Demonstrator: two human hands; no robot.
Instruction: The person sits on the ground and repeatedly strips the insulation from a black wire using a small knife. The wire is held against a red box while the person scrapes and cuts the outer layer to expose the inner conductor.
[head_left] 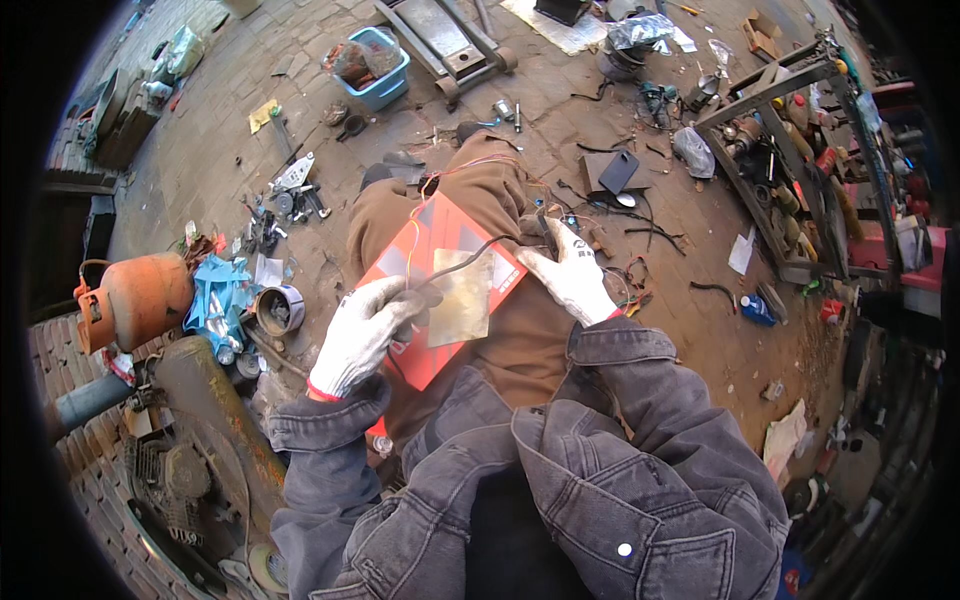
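My left hand, in a white glove with grey fingertips, is closed on one end of a dark cable. The cable arches over to my right hand, also gloved, whose thumb and fingers pinch around its other end. A dark narrow piece shows between those fingers; its kind is unclear. Beneath both hands, an orange-red box with grey shapes lies across my lap. On top of it rests a yellowish square sheet. Thin red and yellow wires run over my knee and the box.
A phone lies on a dark box ahead to the right. Cable scraps and pliers are scattered beside my right hand. An orange gas cylinder stands at left, a blue basin ahead. A metal-framed rack of tools fills the right.
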